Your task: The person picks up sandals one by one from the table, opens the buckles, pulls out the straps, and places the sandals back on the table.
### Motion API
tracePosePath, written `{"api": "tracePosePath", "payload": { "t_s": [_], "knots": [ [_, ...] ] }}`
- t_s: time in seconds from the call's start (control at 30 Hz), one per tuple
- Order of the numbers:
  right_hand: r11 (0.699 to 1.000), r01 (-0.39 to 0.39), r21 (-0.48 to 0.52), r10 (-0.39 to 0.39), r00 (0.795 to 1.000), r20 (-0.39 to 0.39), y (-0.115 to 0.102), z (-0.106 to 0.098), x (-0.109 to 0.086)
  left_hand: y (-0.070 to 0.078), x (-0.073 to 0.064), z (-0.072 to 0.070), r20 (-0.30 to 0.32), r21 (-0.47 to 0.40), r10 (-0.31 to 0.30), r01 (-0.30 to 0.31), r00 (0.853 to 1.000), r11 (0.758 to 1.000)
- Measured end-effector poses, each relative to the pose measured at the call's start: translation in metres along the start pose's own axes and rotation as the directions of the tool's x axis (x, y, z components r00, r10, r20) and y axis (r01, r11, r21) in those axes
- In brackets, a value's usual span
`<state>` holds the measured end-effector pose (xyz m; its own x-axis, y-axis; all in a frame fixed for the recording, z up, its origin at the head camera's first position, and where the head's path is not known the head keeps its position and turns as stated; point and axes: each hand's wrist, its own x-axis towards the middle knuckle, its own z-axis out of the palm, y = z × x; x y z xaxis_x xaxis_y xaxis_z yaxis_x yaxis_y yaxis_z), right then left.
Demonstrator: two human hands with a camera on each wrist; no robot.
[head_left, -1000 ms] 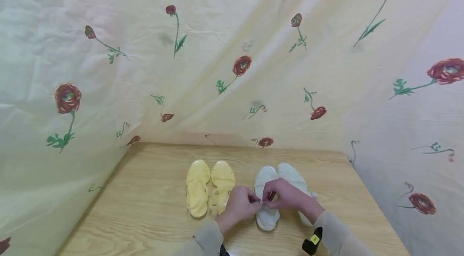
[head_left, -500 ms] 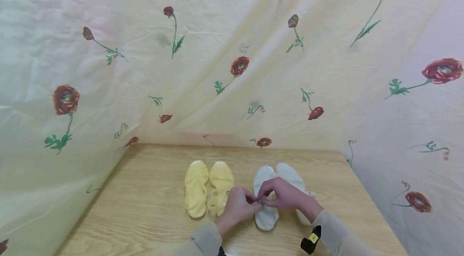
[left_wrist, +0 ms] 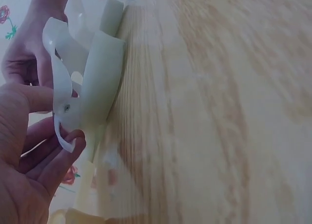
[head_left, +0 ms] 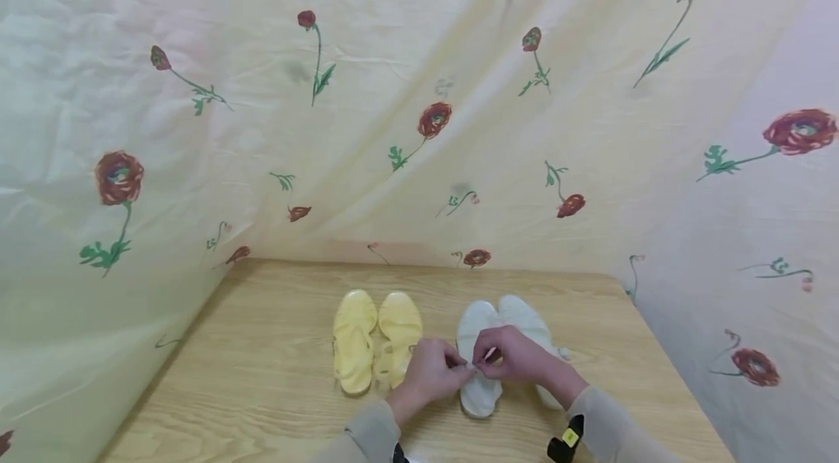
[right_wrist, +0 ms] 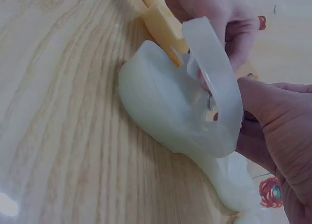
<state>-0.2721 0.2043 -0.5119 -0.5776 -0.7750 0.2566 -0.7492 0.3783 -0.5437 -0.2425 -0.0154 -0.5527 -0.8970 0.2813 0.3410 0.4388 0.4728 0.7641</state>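
The left sandal (head_left: 481, 397) of a whitish, translucent pair lies on the wooden table, its strap lifted in a loop. My left hand (head_left: 432, 372) pinches the strap at the side nearer the yellow pair. From the other side my right hand (head_left: 514, 355) pinches the strap, with both sets of fingertips almost meeting above the sole. In the right wrist view the raised ankle strap (right_wrist: 217, 63) arches over the footbed, and a small metal buckle (right_wrist: 209, 102) shows behind it. A rivet (left_wrist: 67, 107) shows on the strap in the left wrist view. The fingers partly hide the fastening.
The second whitish sandal (head_left: 524, 314) lies just right, partly under my right forearm. To the left are two yellow sandals, one (head_left: 355, 346) fully visible and the other (head_left: 401, 321) partly behind my left hand. A flowered cloth (head_left: 367, 179) hangs around the table (head_left: 262, 346).
My right fingertips shift slightly left, then back right, at the strap. My left hand stays nearly in place, still pinching. The sandals stay where they are.
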Motion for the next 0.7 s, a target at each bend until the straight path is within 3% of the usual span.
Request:
{"api": "tracePosePath", "payload": {
  "t_s": [0.33,0.57,0.7],
  "knots": [
    [0.999,0.054,-0.003,-0.054,0.998,0.012,-0.0021,-0.0017,0.0074,0.0026,-0.0002,0.003,-0.024,-0.079,-0.015,0.013,1.0,0.997],
    [0.997,0.062,-0.04,-0.061,0.997,0.04,-0.0023,-0.0006,0.0067,0.0042,0.0004,0.001,-0.032,-0.005,0.032,-0.032,0.999,0.999],
    [0.996,0.064,-0.056,-0.063,0.998,0.032,-0.0007,0.0035,0.0042,0.0032,0.0001,-0.0007,-0.011,0.004,0.024,-0.024,1.0,1.0]
  ]
}}
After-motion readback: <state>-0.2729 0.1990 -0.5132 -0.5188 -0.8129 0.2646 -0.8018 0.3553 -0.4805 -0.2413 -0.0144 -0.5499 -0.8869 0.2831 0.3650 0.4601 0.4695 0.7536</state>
